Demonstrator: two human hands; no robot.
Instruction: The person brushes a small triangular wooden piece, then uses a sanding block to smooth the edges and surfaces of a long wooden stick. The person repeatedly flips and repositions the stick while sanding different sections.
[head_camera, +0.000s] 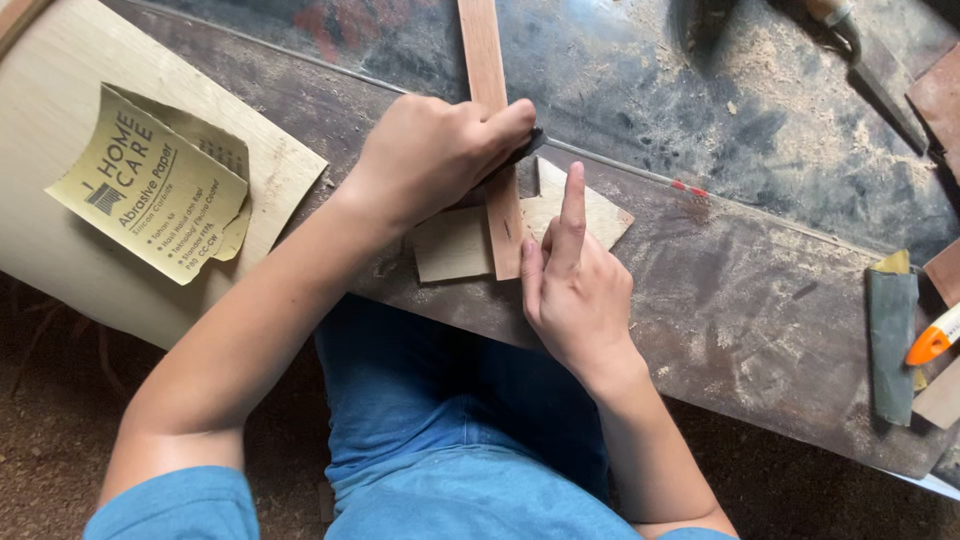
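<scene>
Sanding looked to be the step in hand: a narrow reddish wood strip (497, 150) lay lengthwise across the dark table (760, 300), its near end resting over pale veneer offcuts (455, 245). The left hand (435, 150) was clenched around a small dark piece, probably folded abrasive (525, 148), pressed against the strip's edge, though most of that piece was hidden under the fingers (505, 120). The right hand (570, 290) grasped nothing; its index finger lay stretched flat on an offcut just beside the strip, the other fingers curled loosely, steadying the work.

By my judgement, the next move called for firm downward pressure from the right hand so the strip would not slide while the left rubbed along it.

Farther out, a printed yellow abrasive sheet (155, 185) lay on a pale plywood panel (60, 150) at the left. At the right edge sat a dark sanding strip (890, 340), an orange-tipped tool (935, 340) and more wood scraps (945, 395). Sawdust (790, 60) covered the far table. Nothing stood in the strip's way; the loose offcuts beneath might shift.
</scene>
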